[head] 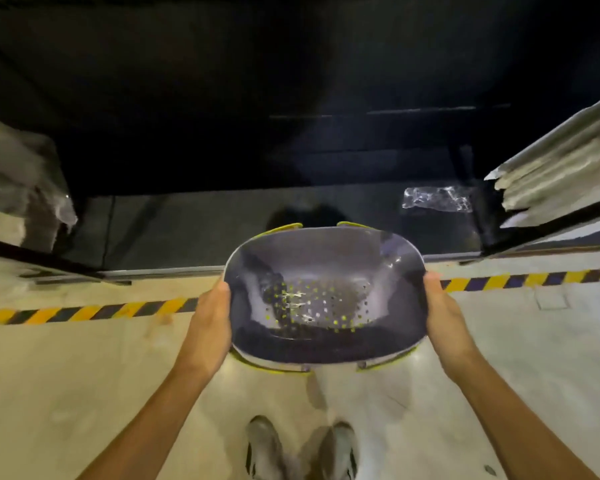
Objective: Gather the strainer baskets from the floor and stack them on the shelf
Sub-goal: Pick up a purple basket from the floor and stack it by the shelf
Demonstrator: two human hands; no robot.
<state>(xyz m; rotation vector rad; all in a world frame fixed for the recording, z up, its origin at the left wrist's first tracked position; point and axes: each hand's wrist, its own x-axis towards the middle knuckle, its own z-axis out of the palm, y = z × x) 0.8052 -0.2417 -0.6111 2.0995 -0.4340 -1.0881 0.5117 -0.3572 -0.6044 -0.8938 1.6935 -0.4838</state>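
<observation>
A grey oval strainer basket (pixel 326 271) with a perforated bottom sits nested in a yellow-green outer bowl whose rim shows at its front and back. My left hand (pixel 212 320) grips its left side and my right hand (pixel 445 315) grips its right side. I hold it level in the air, above the floor and just in front of the edge of a low dark shelf (pixel 187 230). The far rim of the strainer basket reaches over the shelf's front edge.
A yellow-and-black hazard stripe (pixel 84 311) runs across the pale floor along the shelf front. A crumpled clear plastic wrap (pixel 437 199) lies on the shelf at the right. Wrapped bundles (pixel 18 188) stand at the left, stacked flat packs (pixel 561 161) at the right. My shoes (pixel 302 448) are below.
</observation>
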